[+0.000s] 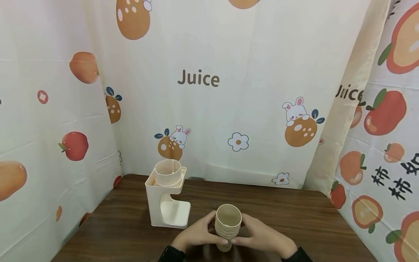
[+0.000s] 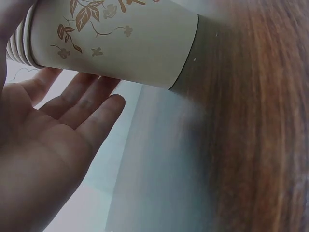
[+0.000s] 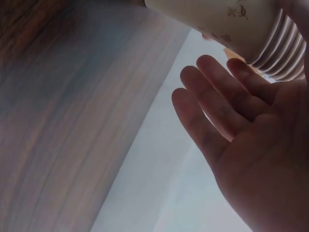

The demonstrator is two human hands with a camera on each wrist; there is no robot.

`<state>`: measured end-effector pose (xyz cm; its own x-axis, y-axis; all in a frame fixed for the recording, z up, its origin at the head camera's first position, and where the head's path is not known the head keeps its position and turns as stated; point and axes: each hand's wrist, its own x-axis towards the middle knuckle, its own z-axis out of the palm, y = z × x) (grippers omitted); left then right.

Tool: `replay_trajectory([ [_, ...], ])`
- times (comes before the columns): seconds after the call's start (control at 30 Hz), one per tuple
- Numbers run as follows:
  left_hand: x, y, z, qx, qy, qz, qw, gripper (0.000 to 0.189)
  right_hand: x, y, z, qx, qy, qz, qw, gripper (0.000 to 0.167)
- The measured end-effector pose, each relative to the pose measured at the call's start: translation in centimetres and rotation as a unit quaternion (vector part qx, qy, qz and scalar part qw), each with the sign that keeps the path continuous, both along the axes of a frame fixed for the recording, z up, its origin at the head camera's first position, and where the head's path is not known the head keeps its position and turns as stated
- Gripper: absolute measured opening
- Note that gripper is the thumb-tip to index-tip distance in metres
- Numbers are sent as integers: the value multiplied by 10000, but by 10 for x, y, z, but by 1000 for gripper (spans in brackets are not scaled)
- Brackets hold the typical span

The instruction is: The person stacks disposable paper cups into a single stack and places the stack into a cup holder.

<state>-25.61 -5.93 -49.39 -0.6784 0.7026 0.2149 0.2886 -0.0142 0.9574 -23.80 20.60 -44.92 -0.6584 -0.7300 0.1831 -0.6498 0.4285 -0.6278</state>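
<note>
A stack of nested paper cups [image 1: 226, 231] stands upright at the front of the table, mouths upward. Brown leaf and flower prints show on the lowest cup [image 2: 120, 46] in the left wrist view. From the left, my left hand [image 1: 198, 232] holds the stack, thumb in front and fingers behind. My right hand [image 1: 265, 233] grips it from the opposite side in the same way, the thumbs close together just under the stacked rims. In the right wrist view, several fingers [image 3: 207, 121] of the right hand extend past the cups. Part of the stack's lower front is hidden by the thumbs.
A cream stand [image 1: 155, 207] with an upright round tube [image 1: 167, 178] in its top and a flat base plate [image 1: 176, 213] is left of the cups. Behind the dark wooden table [image 1: 278, 207] hangs a fruit-printed curtain [image 1: 248, 91], with more at both sides.
</note>
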Motion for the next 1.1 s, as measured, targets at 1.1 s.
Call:
replay_trajectory([
  [1.1, 14, -21, 53, 243, 704, 1254, 9893, 64, -7, -40, 17, -1299, 284, -195, 9909, 66],
])
